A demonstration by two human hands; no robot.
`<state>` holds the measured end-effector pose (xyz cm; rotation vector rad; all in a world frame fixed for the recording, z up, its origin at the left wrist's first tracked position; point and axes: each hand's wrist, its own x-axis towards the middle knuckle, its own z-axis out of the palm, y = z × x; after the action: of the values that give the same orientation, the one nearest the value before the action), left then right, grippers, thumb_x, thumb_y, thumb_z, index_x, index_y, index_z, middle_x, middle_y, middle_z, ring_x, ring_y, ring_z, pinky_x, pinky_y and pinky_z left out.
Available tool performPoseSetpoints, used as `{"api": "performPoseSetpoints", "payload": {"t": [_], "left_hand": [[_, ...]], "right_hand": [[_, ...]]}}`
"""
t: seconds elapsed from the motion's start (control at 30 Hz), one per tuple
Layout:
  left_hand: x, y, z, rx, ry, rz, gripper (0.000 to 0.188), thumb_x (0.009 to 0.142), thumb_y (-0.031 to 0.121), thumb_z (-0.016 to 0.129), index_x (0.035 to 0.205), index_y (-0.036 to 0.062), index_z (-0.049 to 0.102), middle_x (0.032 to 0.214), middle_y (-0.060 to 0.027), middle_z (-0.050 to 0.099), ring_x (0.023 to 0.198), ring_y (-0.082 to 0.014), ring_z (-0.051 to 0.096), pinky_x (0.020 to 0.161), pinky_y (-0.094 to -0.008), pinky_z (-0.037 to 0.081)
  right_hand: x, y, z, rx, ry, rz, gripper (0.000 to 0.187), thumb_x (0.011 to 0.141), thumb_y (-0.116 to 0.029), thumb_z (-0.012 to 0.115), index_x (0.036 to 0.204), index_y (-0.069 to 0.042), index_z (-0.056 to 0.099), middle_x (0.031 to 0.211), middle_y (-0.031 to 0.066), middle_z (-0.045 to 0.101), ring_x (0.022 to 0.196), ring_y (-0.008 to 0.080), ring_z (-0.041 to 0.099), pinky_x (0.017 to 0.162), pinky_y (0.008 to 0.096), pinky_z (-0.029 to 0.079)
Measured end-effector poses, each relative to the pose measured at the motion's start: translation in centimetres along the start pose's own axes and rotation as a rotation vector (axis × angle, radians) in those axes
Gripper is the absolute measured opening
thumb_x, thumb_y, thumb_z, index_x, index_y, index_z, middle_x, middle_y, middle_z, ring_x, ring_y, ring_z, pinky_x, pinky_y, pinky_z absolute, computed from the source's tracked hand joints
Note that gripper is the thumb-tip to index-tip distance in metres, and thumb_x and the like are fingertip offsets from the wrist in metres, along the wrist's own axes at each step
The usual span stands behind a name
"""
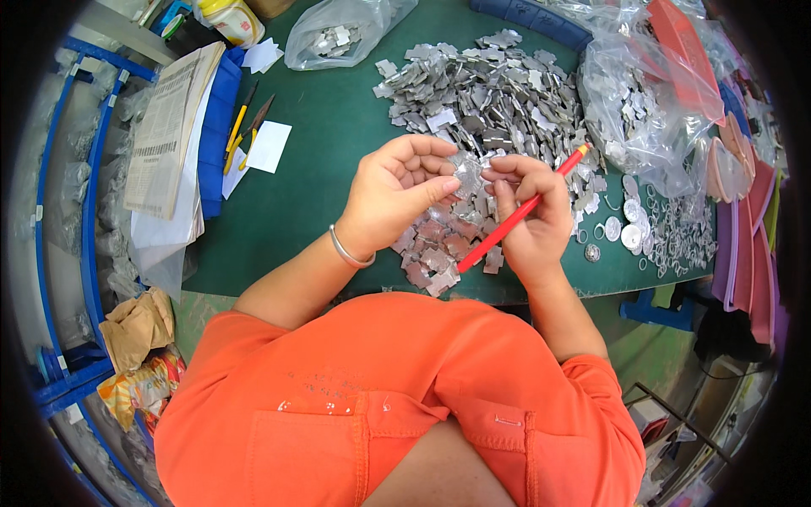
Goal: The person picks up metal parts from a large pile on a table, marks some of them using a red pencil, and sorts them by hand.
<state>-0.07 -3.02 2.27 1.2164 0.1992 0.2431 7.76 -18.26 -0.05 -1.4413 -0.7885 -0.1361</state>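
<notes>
Between my hands is a flat silvery metal piece (pixel 467 176) with an uneven outline. My left hand (pixel 393 182), with a bangle on its wrist, is closed, pinching the piece's left side between thumb and fingers. My right hand (pixel 539 215) is curled around a slim red pencil-like stick (pixel 507 230), which slants from lower left to a yellowish upper-right end. Its fingertips are close to the metal piece's right edge; whether they touch it I cannot tell. Beyond and beneath my hands lies a large heap of similar notched metal pieces (pixel 498 97), spreading toward the near table edge.
On the green table (pixel 329 110) lie metal rings and round discs (pixel 634 224) at right. Clear plastic bags (pixel 646 110) and a red tray (pixel 684 59) stand behind them. At left are yellow-handled pliers (pixel 245 139), white paper (pixel 270 147), a blue bin (pixel 220 127) and newspaper (pixel 160 152).
</notes>
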Motion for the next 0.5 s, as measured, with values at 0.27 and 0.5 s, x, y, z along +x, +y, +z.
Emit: {"api": "performPoseSetpoints", "payload": {"t": [0.27,0.5], "left_hand": [[1.0,-1.1,-0.7,0.810,-0.129,1.070,0.025,0.065,-0.012,0.068,0.083,0.0020,0.060,0.084,-0.0098,0.063,0.077,-0.0266,0.065,0.067,-0.0296,0.052],[1.0,-1.2,-1.3,0.886,-0.188,1.076,0.026,0.063,-0.014,0.064,0.081,0.0038,0.061,0.091,-0.0095,0.062,0.082,-0.0256,0.063,0.067,-0.0303,0.051]], "right_hand": [[0.9,-1.6,-0.9,0.600,-0.103,0.750,0.012,0.093,-0.010,0.050,0.092,-0.006,0.039,0.084,0.0127,0.060,0.067,0.0143,0.061,0.053,0.0240,0.051],[0.7,-1.9,-0.3,0.544,-0.077,0.520,0.025,0.083,0.005,0.059,0.088,-0.006,0.038,0.086,0.0139,0.061,0.070,0.0149,0.061,0.060,0.0260,0.052]]}}
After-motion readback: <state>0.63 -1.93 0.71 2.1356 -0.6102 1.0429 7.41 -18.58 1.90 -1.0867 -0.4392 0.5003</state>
